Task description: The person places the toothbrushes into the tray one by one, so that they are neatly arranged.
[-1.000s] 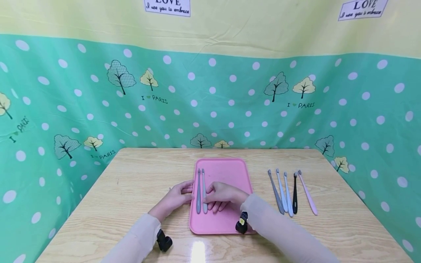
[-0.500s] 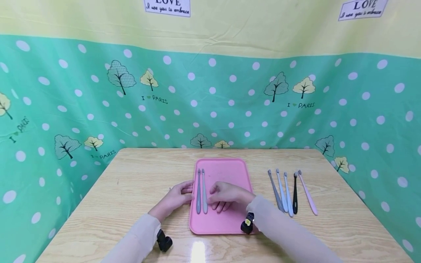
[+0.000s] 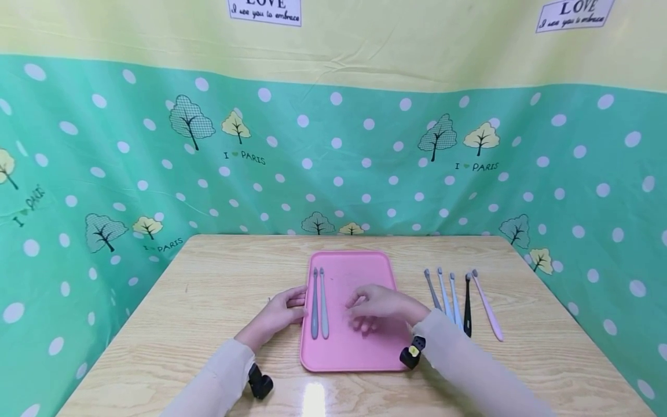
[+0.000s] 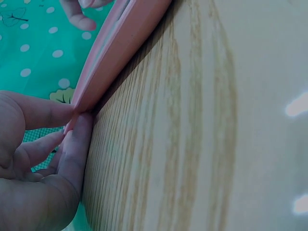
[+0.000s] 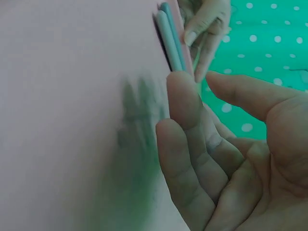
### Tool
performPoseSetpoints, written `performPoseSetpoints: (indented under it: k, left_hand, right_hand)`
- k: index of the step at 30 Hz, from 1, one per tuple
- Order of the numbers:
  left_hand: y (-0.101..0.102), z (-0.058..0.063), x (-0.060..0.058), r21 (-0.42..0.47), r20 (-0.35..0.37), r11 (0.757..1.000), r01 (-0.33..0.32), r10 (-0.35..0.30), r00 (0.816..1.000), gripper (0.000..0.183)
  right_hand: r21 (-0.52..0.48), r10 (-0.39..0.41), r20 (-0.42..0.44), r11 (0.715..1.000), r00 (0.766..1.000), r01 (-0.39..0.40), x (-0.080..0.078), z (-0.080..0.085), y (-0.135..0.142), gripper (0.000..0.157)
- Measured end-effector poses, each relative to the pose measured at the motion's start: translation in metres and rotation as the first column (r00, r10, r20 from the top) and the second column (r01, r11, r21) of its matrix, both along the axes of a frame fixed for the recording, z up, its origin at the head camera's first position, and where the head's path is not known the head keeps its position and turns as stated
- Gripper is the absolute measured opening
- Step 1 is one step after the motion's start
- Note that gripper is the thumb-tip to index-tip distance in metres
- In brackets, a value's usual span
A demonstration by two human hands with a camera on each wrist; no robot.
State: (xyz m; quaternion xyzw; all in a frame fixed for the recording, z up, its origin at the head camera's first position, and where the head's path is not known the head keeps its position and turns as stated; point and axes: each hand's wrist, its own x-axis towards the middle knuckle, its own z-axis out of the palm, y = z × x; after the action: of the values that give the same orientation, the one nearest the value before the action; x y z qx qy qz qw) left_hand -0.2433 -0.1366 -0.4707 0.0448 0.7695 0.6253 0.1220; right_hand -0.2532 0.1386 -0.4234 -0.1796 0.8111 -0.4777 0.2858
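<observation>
The right hand (image 3: 380,302) was over the right half of the pink tray (image 3: 359,272), its grip spread, fingers gently bent and thumb apart from the fingertips. The pale gray toothbrush (image 3: 324,307) lay on the tray near those fingertips, to their left and apart from them. The dark gray toothbrush (image 3: 315,304) lay just beside it, roughly parallel, along the left rim; both heads pointed to the far end. The left hand (image 3: 281,313) had its grip pinching that rim between thumb and forefinger.

The tray was rectangular, round-cornered and smooth, with a low raised rim; its surface gave a blurred reflection of the right hand. Both toothbrushes were slim-necked with thicker, rounded handles.

Right of the tray, loosely fanned, lay a slate gray toothbrush (image 3: 432,291), a light blue toothbrush (image 3: 445,294), a second light blue toothbrush (image 3: 455,301), a black toothbrush (image 3: 467,307) and a pink toothbrush (image 3: 487,305). The right sleeve (image 3: 469,365) hid some handle ends. The counter (image 3: 224,272) was pale, grained wood. Behind it hung dotted green-and-yellow cloth (image 3: 312,136), lightly creased.
</observation>
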Motion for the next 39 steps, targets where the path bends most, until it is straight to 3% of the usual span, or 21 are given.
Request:
performPoseSetpoints:
  k: [9, 22, 39]
  left_hand:
    - [0.0, 0.002, 0.0, -0.009, 0.007, 1.0, 0.004, -0.004, 1.0, 0.063]
    - [-0.002, 0.0, 0.0, -0.015, 0.009, 1.0, -0.01, 0.01, 1.0, 0.063]
    - [-0.002, 0.001, 0.0, -0.014, -0.005, 1.0, 0.019, -0.019, 1.0, 0.064]
  right_hand:
    - [0.071, 0.006, -0.106, 0.997, 0.994, 0.001, 0.0, 0.01, 0.035, 0.031]
    - [0.081, -0.008, -0.118, 0.997, 0.993, 0.018, 0.007, 0.011, 0.078, 0.033]
    - [0.103, -0.139, -0.119, 0.983, 0.983, 0.152, 0.012, 0.008, 0.13, 0.044]
